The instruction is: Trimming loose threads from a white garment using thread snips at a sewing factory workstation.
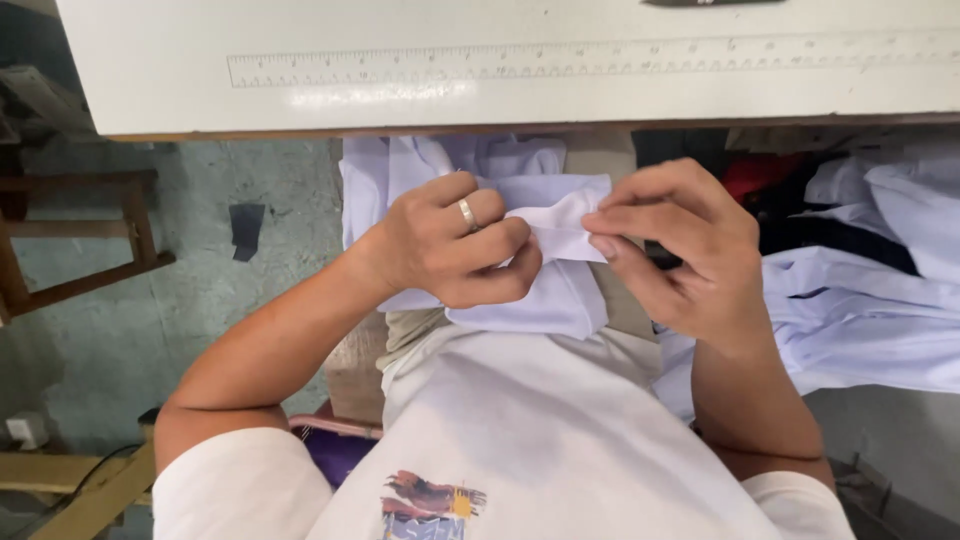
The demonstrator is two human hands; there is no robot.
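A piece of pale lavender-white cloth [558, 290] lies folded in my lap, below the table's front edge. My left hand [455, 245], with a ring on one finger, is curled around a fold of it. My right hand [690, 250] pinches the same fold from the right, fingertips meeting the left hand's at the cloth's folded edge [560, 232]. More of the same cloth hangs behind my hands, under the table.
A white table [500, 95] with a printed ruler strip [600, 62] spans the top. A heap of pale garments [880, 300] lies at the right. A wooden frame [80, 240] stands on the grey floor at the left, and a wooden block [355, 375] sits by my knee.
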